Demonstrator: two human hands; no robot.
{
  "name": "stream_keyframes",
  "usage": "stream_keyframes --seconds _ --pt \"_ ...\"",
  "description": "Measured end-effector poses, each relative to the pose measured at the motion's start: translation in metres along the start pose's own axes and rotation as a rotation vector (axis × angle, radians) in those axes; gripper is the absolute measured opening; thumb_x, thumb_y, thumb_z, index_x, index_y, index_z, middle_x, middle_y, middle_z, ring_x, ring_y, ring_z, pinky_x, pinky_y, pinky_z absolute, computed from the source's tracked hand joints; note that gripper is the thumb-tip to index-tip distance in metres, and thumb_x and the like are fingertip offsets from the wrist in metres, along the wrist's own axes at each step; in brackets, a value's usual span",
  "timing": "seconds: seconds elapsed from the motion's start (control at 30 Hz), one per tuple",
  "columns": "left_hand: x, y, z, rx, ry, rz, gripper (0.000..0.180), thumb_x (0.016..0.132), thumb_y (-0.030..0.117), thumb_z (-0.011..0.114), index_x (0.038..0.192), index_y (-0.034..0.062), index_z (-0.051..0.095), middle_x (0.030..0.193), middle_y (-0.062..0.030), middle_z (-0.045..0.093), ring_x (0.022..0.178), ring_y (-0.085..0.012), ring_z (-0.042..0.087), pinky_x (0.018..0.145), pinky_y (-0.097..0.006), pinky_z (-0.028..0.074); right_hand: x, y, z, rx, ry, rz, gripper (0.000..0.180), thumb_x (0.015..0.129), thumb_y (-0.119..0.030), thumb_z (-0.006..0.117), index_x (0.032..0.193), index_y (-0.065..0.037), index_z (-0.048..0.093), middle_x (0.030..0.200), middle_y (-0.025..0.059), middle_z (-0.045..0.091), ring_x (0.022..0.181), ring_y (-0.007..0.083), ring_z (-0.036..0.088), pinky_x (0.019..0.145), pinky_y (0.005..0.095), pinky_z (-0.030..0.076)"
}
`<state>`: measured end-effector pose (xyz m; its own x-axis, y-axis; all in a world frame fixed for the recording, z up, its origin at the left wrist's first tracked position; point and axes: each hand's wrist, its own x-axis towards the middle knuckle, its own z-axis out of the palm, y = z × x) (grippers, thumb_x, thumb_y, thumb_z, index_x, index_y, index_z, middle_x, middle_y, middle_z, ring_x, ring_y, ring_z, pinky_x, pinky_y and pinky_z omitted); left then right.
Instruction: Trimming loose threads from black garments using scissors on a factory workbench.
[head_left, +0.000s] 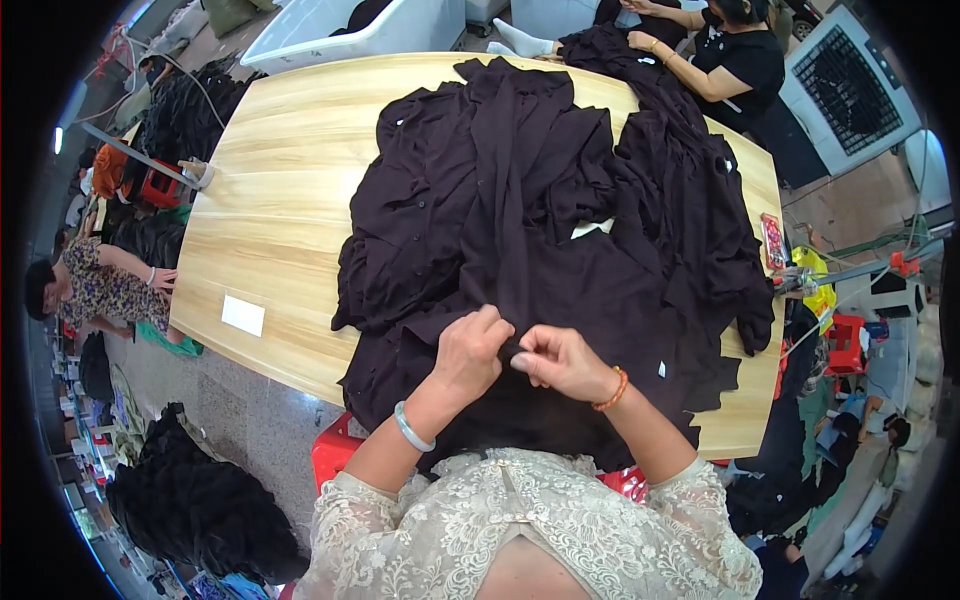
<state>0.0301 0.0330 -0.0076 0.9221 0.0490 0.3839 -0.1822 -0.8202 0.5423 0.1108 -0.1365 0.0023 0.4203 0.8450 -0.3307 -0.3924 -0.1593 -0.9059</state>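
Dark, nearly black garments (430, 200) lie heaped over the middle and right of a wooden table, with small buttons along one front. My left hand (470, 350) is closed on a fold of the dark garment (590, 310) at the near edge of the heap. Close beside it, my right hand (562, 364) pinches the same cloth between thumb and fingers. The bit of cloth between the two hands is mostly hidden by the fingers. A small white tag (662, 369) shows on the fabric to the right of my right hand.
The pale wooden table (270, 150) carries a white paper (243, 315) on its left. A co-worker (740, 60) handles dark cloth at the far right; another person (100, 280) stands at the left edge. A white tub (350, 35) stands behind; a black garment pile (200, 500) lies on the floor.
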Motion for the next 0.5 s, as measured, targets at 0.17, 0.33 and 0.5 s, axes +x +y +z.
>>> stream_keyframes --seconds 0.17,0.33,0.5 --pt "-0.015 0.025 -0.013 -0.358 0.151 -0.108 0.036 0.073 -0.012 0.065 0.106 0.0014 0.059 0.112 -0.0117 0.057 0.054 -0.0072 0.051 0.049 -0.02 0.042 -0.008 -0.013 -0.019 0.359 0.093 0.017 0.013 0.096 -0.017 0.059 0.093 -0.004 0.057 0.069 -0.0014 0.058 0.056 0.005 0.055 0.049 0.0178 0.044" --pt "-0.028 0.024 0.007 -0.899 -0.283 -0.473 0.049 0.082 0.002 0.065 0.127 -0.0025 0.048 0.099 -0.008 0.058 0.059 -0.0078 0.054 0.053 -0.022 0.044 -0.014 -0.022 -0.021 0.437 0.04 0.019 0.014 0.096 -0.017 0.058 0.095 -0.003 0.056 0.069 0.0008 0.059 0.058 0.0085 0.062 0.049 0.0193 0.051" --pt "-0.028 0.01 0.011 -0.967 -0.487 -0.699 0.028 0.083 0.004 0.067 0.108 -0.0034 0.057 0.085 -0.0044 0.059 0.06 -0.0046 0.052 0.053 -0.021 0.042 -0.02 -0.024 -0.022 0.522 0.112 -0.105 0.016 0.096 -0.016 0.058 0.099 0.0 0.057 0.078 0.0055 0.064 0.065 0.0105 0.066 0.056 0.0213 0.057"
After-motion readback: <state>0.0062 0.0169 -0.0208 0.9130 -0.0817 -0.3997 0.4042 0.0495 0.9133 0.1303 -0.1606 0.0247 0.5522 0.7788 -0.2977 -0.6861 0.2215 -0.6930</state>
